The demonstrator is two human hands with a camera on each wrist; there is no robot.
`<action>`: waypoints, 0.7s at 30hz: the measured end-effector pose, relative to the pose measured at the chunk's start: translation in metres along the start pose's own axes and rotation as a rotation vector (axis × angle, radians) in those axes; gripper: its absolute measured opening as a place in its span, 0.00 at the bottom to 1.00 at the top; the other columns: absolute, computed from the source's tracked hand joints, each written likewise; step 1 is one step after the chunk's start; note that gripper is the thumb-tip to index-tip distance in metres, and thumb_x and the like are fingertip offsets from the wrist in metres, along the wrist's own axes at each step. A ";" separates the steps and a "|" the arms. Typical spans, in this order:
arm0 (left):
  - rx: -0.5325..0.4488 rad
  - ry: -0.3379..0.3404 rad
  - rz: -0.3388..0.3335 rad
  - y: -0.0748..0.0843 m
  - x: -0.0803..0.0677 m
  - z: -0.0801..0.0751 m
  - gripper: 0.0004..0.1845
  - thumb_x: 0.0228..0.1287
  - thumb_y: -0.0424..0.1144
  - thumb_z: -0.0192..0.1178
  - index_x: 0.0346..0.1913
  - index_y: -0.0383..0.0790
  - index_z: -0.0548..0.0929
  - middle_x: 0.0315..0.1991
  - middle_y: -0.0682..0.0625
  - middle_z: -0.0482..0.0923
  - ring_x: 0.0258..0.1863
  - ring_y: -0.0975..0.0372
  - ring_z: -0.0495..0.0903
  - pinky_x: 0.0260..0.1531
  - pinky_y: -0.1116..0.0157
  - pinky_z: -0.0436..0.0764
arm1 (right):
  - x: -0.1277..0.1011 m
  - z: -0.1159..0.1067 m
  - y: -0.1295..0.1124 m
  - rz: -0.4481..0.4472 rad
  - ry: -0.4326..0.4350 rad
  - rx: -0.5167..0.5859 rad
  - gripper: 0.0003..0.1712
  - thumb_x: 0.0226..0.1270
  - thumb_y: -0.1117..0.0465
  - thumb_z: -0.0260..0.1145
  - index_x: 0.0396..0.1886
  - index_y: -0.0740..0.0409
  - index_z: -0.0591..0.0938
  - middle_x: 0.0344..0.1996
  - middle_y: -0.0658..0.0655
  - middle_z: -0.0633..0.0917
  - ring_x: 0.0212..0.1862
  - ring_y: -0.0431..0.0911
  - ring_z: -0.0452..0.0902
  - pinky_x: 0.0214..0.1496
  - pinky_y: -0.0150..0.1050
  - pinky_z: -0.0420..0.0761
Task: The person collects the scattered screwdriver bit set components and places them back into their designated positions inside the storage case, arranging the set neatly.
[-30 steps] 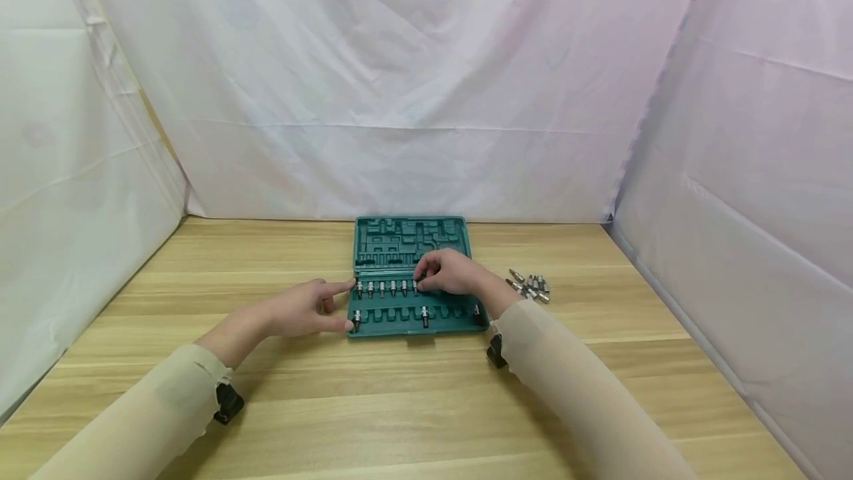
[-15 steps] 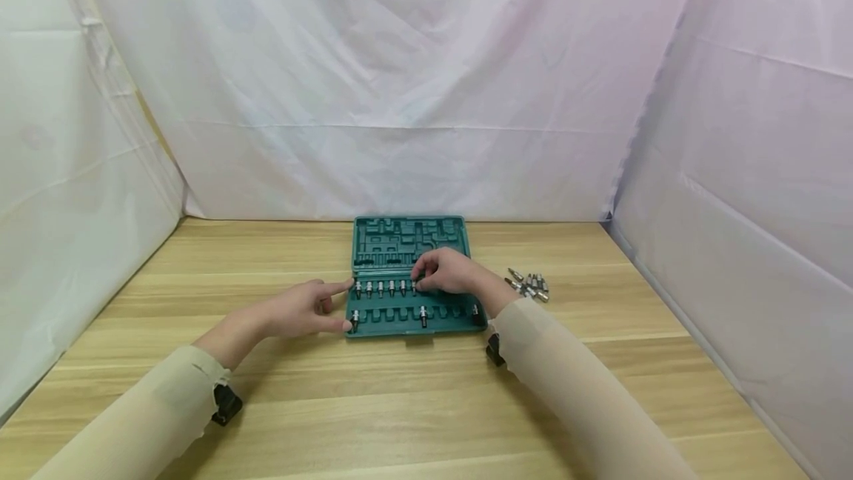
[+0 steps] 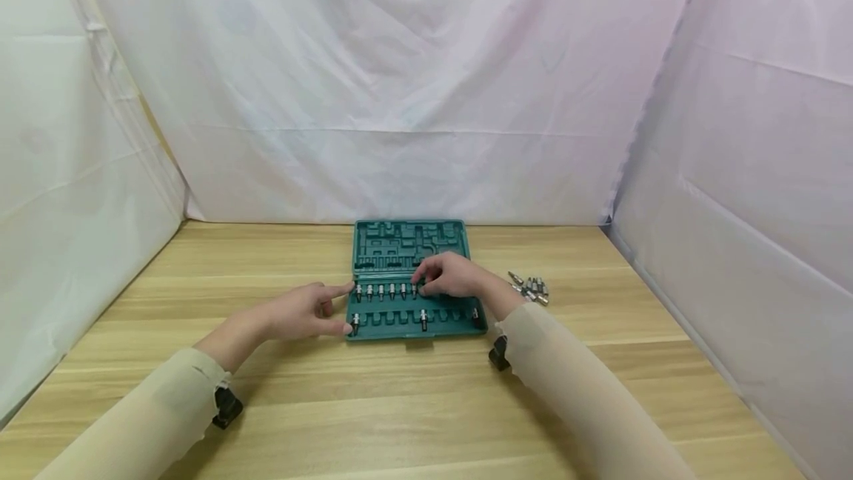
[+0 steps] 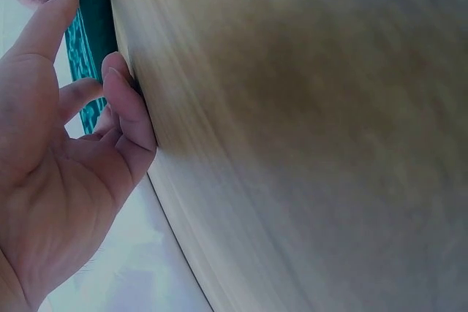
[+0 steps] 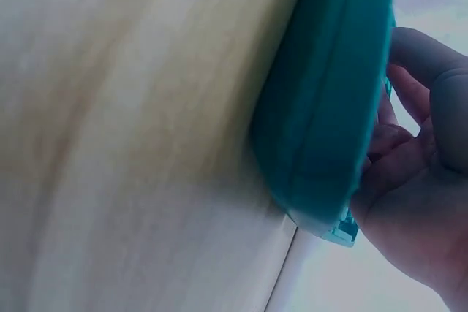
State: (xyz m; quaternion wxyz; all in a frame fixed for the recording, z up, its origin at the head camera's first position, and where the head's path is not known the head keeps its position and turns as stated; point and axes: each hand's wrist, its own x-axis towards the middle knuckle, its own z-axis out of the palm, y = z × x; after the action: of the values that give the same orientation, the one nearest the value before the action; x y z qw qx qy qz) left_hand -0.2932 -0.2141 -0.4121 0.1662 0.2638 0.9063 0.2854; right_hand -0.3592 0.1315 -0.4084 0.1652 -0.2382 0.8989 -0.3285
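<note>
Barely shifting since a second ago: both hands keeping their places at the case, right fingertips inching slightly along the upper row.

Nearest: two pale sleeves reaching forward over the wooden counter, each carrying a dark wrist-mounted clip.

Left hand: lying spread, index finger pointing along the upper left corner of the tray, thumb pressing the lower left edge; bracing, gripping nothing. Confirming in the left wrist view, thumb and fingers touching the green rim.

Green case: lying open and flat at mid-counter, lid half folded back toward the far curtain.

Right hand: curling over the right part of the upper row, fingertips pinching a bit at its slot; seated or not, impossible telling.

Progress, judging by the slots: upper row holding about six bits standing side by side from the left; lower row holding only three, most pockets showing bare. Filling roughly under halfway.

Loose bits: heaping on the counter just right of the case, waiting.

Farthest: white curtain hanging behind and at both sides.

Brands, labels, writing: none reading on case, bits or sleeves.
</note>
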 end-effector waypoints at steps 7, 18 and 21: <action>0.005 -0.002 -0.006 0.000 0.000 0.001 0.49 0.75 0.57 0.71 0.88 0.42 0.61 0.47 0.46 0.75 0.42 0.59 0.75 0.40 0.62 0.77 | -0.014 -0.013 0.004 -0.034 0.024 0.075 0.13 0.85 0.53 0.67 0.60 0.48 0.90 0.52 0.52 0.89 0.42 0.48 0.83 0.49 0.44 0.85; 0.006 0.004 -0.015 -0.001 0.001 0.001 0.50 0.74 0.58 0.72 0.88 0.42 0.61 0.47 0.46 0.76 0.43 0.59 0.76 0.42 0.62 0.78 | -0.047 -0.042 0.021 -0.029 0.077 0.118 0.22 0.84 0.47 0.67 0.66 0.53 0.87 0.59 0.55 0.88 0.49 0.56 0.83 0.56 0.57 0.84; 0.010 0.005 -0.013 -0.002 0.002 0.001 0.50 0.74 0.58 0.72 0.88 0.42 0.61 0.48 0.46 0.76 0.43 0.59 0.76 0.43 0.61 0.79 | -0.056 -0.046 0.027 0.002 0.089 0.118 0.23 0.84 0.45 0.67 0.67 0.52 0.87 0.58 0.57 0.88 0.48 0.58 0.81 0.56 0.62 0.82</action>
State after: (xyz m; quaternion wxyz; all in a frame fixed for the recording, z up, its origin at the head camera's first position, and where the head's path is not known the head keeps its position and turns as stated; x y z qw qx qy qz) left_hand -0.2948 -0.2138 -0.4147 0.1644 0.2578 0.9099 0.2804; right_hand -0.3423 0.2035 -0.3846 0.1389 -0.2125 0.8847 -0.3909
